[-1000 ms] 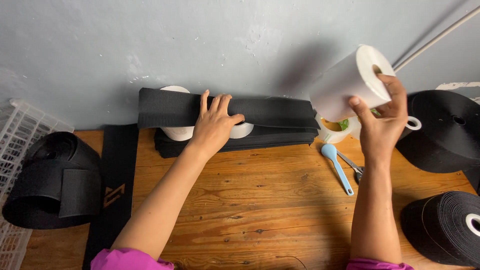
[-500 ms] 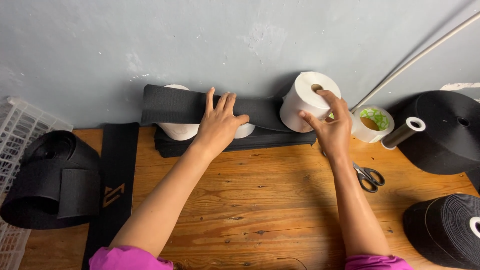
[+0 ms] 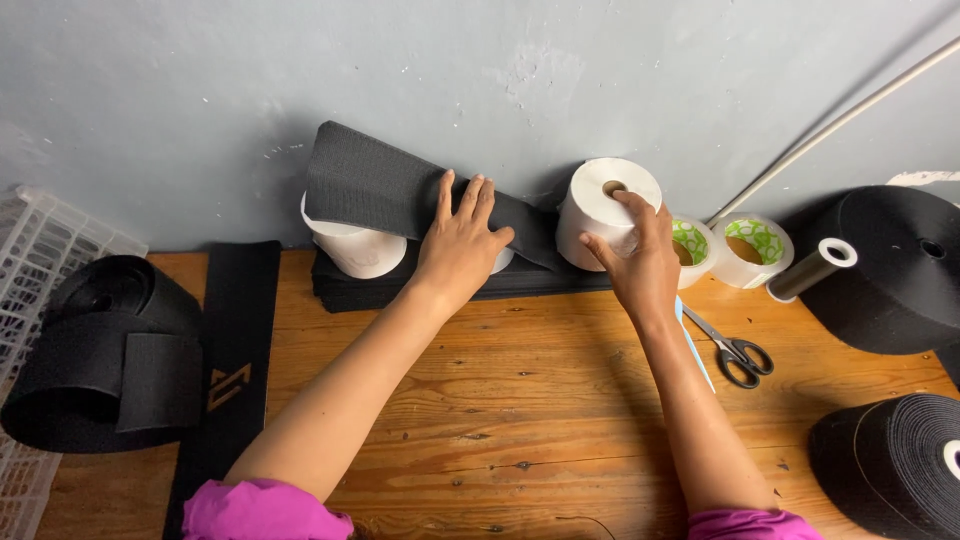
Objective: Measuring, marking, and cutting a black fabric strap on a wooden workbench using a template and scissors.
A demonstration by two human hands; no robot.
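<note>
Right hand (image 3: 640, 262) wraps a white paper roll (image 3: 603, 207), index finger in its core, roll standing on the wooden bench (image 3: 520, 400) against the wall. Left hand (image 3: 462, 240) lies flat, fingers spread, on black fabric strips (image 3: 400, 195) draped over another white roll (image 3: 358, 248). Scissors (image 3: 735, 350) near right.
</note>
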